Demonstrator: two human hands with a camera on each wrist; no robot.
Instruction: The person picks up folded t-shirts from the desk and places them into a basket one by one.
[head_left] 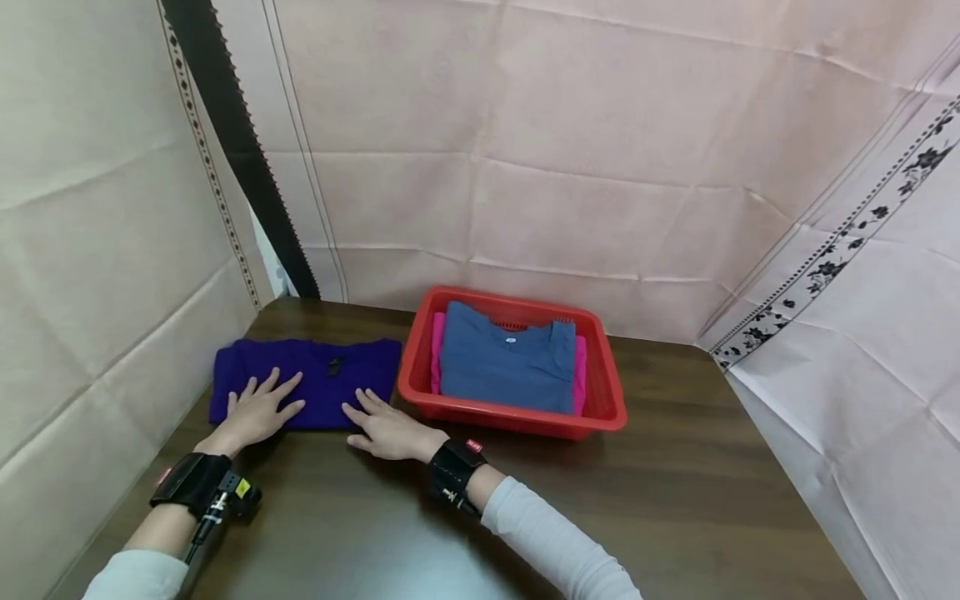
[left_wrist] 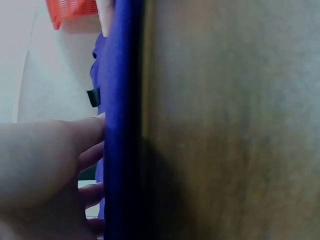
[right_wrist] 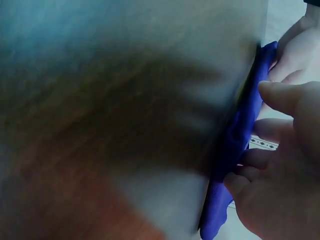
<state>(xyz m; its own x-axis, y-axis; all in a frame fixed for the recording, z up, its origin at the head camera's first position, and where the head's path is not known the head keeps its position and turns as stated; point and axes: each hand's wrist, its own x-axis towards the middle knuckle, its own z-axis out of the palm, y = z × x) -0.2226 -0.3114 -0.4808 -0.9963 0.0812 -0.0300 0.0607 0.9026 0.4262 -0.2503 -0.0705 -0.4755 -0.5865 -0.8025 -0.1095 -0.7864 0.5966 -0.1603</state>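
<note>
Seemingly, the step in hand is smoothing; at the lower left of the frame, the left hand (head_left: 257,412) would do it best with its palm low, stroking outward to the left end of the folded purple top (head_left: 322,390), which lies on the brown worktop (head_left: 675,467) left of centre, its dark neck label (head_left: 333,366) uppermost. Farther right, the right hand (head_left: 392,432) should press just as lightly the opposite way, so that the layers stay aligned and the front fold, a little uneven in the right wrist view, straightens without dragging. As for the grip, the left one is spread wide, fingers fanned over the cloth and clasping nothing; the right one is likewise extended, fingers laid on the top's near right part, pinching no fabric as far as can be told. Right of centre stands the red plastic basket (head_left: 510,419), just beside the top; whether they touch is unclear. It holds a folded blue-grey T-shirt (head_left: 506,367) over a pink garment (head_left: 580,375), so rightward strokes had better stop short of it.
</note>
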